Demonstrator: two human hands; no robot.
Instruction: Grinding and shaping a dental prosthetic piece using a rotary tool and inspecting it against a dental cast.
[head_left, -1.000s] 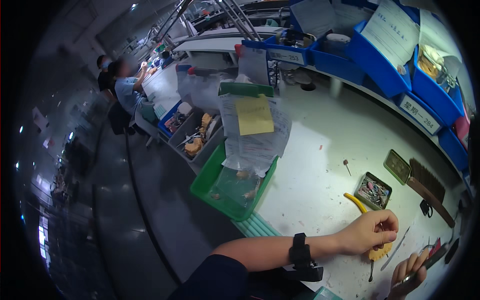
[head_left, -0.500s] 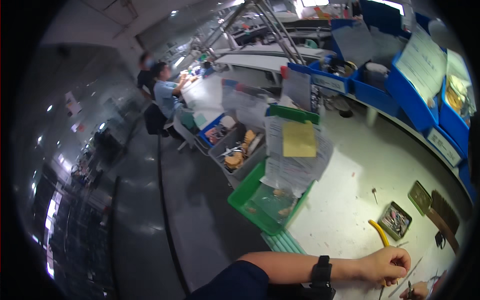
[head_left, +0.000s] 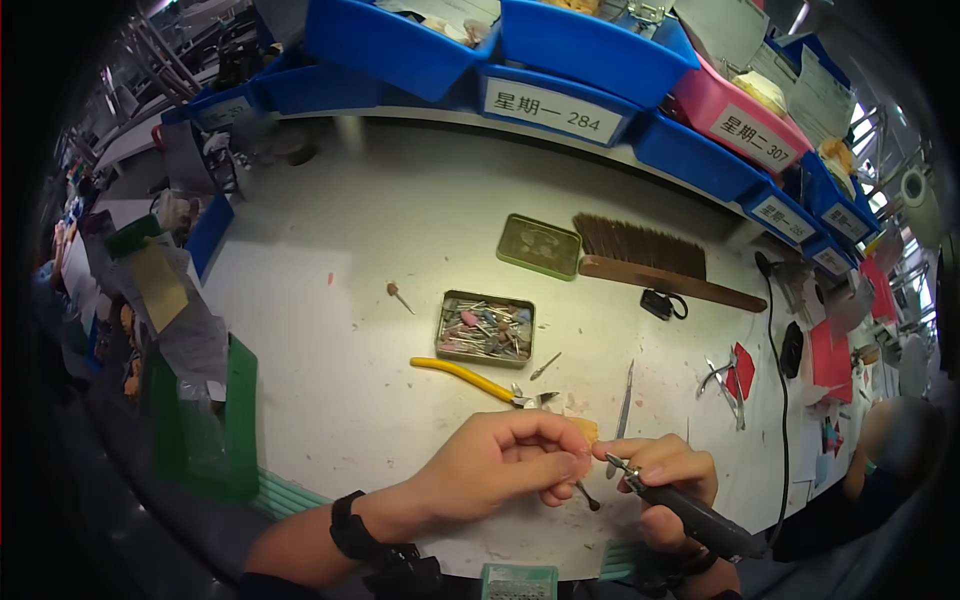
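My left hand [head_left: 510, 462] is closed, its fingertips pinching a small pink and yellow-orange piece [head_left: 583, 432] that they mostly hide. Close beside it, my right hand [head_left: 672, 480] grips a rotary handpiece [head_left: 695, 520] with a dark body and metal nose, whose tip points at the piece. Just beyond the left hand lie yellow-handled cutters [head_left: 465, 378]. A thin metal tool [head_left: 626, 400] lies past the right hand, and a small dark-ended tool [head_left: 592, 500] shows below the fingers.
Further off stand an open tin of burs [head_left: 485, 328], its lid [head_left: 538, 246] and a wooden bench brush [head_left: 670, 270]. Pliers [head_left: 735, 390] lie to the right. A green tray [head_left: 240, 420] stands left; blue bins [head_left: 580, 60] line the back shelf. Another person [head_left: 880, 480] sits at right.
The view has swung right, from the aisle and the workers at left to the bench ahead. Both hands now show near the lower middle, and much more of the handpiece is visible.
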